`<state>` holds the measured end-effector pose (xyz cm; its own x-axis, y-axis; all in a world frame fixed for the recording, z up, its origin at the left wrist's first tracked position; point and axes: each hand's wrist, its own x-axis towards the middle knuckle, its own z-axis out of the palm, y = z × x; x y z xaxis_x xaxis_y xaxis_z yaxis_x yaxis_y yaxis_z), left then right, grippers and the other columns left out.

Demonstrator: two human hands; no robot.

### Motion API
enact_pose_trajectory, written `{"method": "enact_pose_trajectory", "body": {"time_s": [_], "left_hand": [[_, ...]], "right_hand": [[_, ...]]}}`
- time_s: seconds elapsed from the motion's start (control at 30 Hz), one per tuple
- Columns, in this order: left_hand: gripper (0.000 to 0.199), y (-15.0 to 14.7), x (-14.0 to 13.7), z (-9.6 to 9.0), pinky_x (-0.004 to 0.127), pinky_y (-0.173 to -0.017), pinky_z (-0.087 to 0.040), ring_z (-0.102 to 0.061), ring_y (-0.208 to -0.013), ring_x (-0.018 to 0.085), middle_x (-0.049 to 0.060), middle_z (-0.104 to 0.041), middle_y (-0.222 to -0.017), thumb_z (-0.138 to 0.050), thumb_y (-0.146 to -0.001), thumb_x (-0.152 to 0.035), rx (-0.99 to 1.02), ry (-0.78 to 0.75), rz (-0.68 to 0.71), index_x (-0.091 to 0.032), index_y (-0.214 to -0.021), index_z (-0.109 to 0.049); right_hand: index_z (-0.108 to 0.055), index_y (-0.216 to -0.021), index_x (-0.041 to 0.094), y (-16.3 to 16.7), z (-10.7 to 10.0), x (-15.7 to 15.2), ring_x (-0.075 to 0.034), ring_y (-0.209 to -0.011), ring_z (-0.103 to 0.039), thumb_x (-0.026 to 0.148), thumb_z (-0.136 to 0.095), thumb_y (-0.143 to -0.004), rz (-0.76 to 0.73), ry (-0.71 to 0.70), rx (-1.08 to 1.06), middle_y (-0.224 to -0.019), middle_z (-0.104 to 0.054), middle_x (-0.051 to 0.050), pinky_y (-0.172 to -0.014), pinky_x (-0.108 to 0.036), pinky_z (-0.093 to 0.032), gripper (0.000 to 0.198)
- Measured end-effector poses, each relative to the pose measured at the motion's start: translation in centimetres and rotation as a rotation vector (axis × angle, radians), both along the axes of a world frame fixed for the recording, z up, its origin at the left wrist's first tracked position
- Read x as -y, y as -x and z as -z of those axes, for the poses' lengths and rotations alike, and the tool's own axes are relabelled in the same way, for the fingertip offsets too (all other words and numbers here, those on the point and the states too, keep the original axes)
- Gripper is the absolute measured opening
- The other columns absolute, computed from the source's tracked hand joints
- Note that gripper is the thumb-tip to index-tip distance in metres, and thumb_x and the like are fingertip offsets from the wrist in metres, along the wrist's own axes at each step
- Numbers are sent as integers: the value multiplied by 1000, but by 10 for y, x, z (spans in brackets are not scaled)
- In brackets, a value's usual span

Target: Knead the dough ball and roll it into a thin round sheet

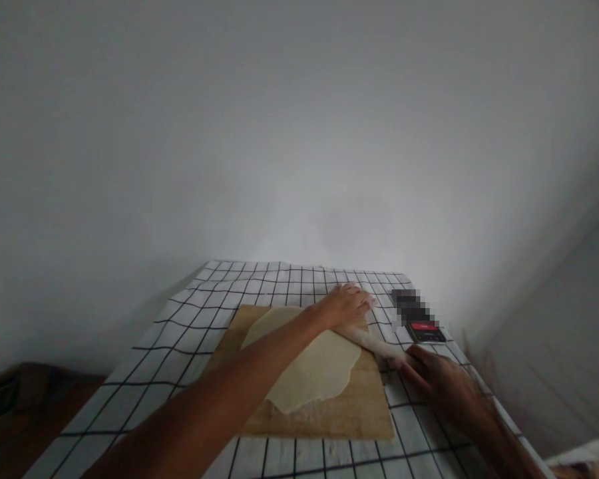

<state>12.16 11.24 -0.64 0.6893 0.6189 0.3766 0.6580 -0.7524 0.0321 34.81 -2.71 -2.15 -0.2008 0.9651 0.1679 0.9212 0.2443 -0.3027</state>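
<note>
A thin, pale sheet of rolled dough point(312, 379) with an uneven edge lies on a wooden board point(349, 422). The slim, flour-dusted rolling pin point(372, 342) slants across the board's right edge. Around its near right end, the fingers of my right hand point(436, 376) are closed. My left arm crosses above the dough, and my left hand point(347, 306) is by the pin's far end, at the board's far right corner. Its floury fingers are stretched out to the right. Whether the left palm touches the pin is hidden. My left forearm covers part of the dough.
A white tablecloth with a black grid point(180, 359) covers the table. Near its right edge lies a phone point(426, 331) with a partly blurred-out screen. The table's far edge meets a plain pale wall point(299, 166). A dark object point(24, 392) stands low at the left.
</note>
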Motion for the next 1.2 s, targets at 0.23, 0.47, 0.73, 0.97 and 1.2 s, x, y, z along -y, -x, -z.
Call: {"method": "enact_pose_trajectory", "body": {"time_s": [0.23,0.47,0.73,0.97,1.2], "left_hand": [[47,51,138,3,54,-120,-30,-28,-149,29,6,-45,-155,-41,-102,-39,43,-87,-74,-22,-146,-46],[55,83,211,-12,51,-117,-39,-37,-146,27,3,-40,-158,-43,-102,-40,-1,-54,-160,-25,-154,-35],[49,71,128,15,56,-120,-31,-35,-147,28,6,-43,-156,-40,-103,-37,43,-157,-165,-23,-151,-41],[37,39,1,19,65,-110,-36,-41,-142,33,2,-53,-148,-41,-103,-31,-88,-125,-111,-37,-136,-57],[37,28,-26,18,59,-106,-43,-42,-142,32,6,-54,-148,-38,-104,-31,-77,-123,-135,-30,-136,-57]], "right_hand": [[-61,-92,28,1,25,39,-21,-69,-72,54,-52,-95,-151,31,-10,-82,-76,-1,-56,-26,-43,28],[-64,-91,28,27,11,52,-20,-72,-72,53,-48,-98,-209,72,-98,-85,-76,-1,-61,-25,-46,31],[-62,-76,24,36,3,9,-19,-67,-66,64,-38,-98,-46,6,-56,-70,-70,-2,-60,-27,-36,52],[-68,-84,24,26,6,-39,-21,-74,-70,53,-31,-103,106,-70,36,-75,-73,-7,-57,-26,-35,50],[-67,-85,22,24,4,-42,-21,-74,-70,48,-29,-104,67,-88,-8,-77,-73,-8,-62,-27,-40,50]]}}
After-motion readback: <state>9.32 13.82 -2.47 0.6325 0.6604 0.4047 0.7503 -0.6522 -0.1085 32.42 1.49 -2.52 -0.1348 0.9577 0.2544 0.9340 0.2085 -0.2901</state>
